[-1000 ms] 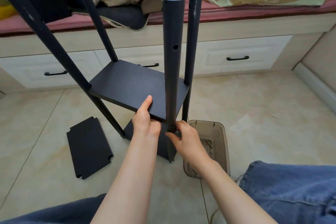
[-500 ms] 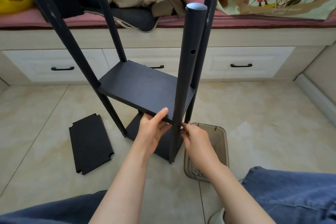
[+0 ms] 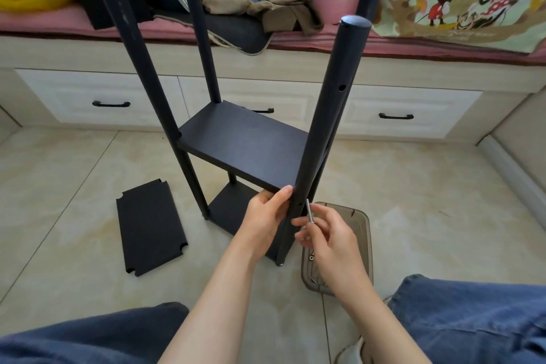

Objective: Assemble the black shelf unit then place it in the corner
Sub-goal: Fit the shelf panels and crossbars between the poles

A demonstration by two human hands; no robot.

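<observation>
While left hand grips shelf and right hand pinches metal rod, post stands between them.

Head view, looking down-forward, close over floor

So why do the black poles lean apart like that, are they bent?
Head view: the wide lens splays the poles outward, so they are likely straight; same view, light glints on the round pole tops; the floor looks sharp, no blur.
</observation>
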